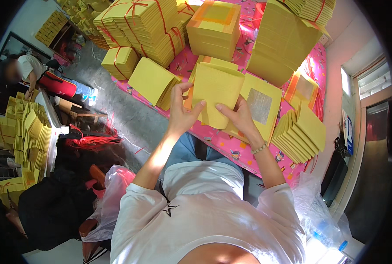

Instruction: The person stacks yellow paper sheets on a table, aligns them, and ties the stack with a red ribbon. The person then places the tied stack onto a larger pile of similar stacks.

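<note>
1. The left hand [181,111] grips a thin wad of yellow paper sheets [216,94] by its left edge, thumb across the front near the lower corner and the other fingers curled behind and over the upper left side.
2. The right hand [240,118] closes on the same wad at its lower right corner, thumb pressed flat on the front face, fingers tucked behind.
3. The wad is raised between both hands, off the pink patterned table cover [224,143], its face turned toward the person.
4. Handling, as a judgement: the sheets look light and floppy, and the wad bows slightly rather than standing stiff. Loose leaves could slide apart or crease, so a pinch at opposite edges, as here, seems the safest hold; a single corner would probably let them fan out.
5. Just behind the right hand lies a yellow square sheet with a silver foil patch [260,105] at its middle.
6. Right of the right hand, a fanned batch of yellow sheets [301,134] leans on the table.
7. Left of the left hand sits another tilted yellow stack [154,83].
8. Beyond both hands rise tall bundles tied with red string [141,26] and an orange-edged block [214,28].
9. Far to the left, another person [26,66] bends over more yellow paper.
</note>
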{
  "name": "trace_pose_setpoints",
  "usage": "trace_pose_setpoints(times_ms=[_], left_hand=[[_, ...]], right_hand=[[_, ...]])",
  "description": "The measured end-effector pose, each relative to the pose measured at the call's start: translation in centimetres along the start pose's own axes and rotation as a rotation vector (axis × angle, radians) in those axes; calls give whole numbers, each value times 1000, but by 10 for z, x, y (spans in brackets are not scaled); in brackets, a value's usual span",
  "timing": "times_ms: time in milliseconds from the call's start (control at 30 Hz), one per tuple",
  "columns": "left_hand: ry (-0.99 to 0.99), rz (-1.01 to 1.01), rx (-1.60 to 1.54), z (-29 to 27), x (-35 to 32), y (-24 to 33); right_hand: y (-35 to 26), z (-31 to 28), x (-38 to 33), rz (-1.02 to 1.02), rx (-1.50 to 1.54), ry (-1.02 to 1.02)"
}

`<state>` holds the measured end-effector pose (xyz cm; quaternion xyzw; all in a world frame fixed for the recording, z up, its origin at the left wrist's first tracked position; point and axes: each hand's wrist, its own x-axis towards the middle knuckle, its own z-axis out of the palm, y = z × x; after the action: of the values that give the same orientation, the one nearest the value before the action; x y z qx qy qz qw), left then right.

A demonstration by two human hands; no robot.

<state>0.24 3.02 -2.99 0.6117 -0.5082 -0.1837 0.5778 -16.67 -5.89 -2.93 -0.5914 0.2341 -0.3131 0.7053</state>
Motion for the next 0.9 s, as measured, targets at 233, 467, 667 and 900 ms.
trace_pose_setpoints(times_ms=[233, 467, 667, 900], left_hand=[[-202, -159, -526, 11, -1, -3], [-61, -13, -292, 27, -1, -28], [-89, -41, -298, 29, -3, -27], [-266, -289, -591, 14, 21, -4]], right_hand=[[9, -1, -4, -28, -17, 63], [18, 0, 4, -107, -86, 76], [18, -7, 4, -79, -124, 58], [-6, -7, 6, 46, -87, 83]])
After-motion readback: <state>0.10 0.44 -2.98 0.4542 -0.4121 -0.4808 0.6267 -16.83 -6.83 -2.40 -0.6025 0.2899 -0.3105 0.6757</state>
